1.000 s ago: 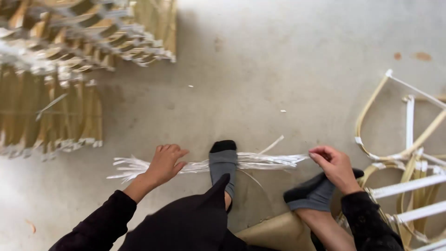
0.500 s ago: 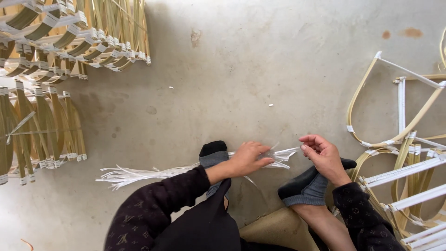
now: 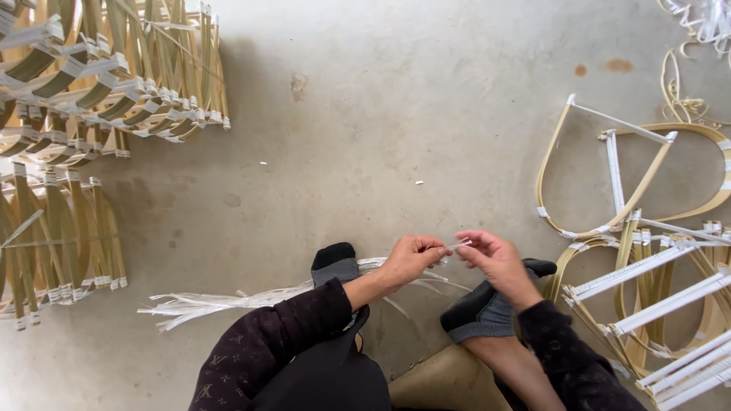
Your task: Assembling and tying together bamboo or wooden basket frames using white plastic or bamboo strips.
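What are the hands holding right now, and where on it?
Both the left hand and right hand pinch one thin white strip near its end, fingertips close together.

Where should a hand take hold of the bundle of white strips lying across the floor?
Probably at the loose fanned end of the white strip bundle, coming down from above: it lies flat on the concrete floor, clear of the sock-clad foot and both hands.
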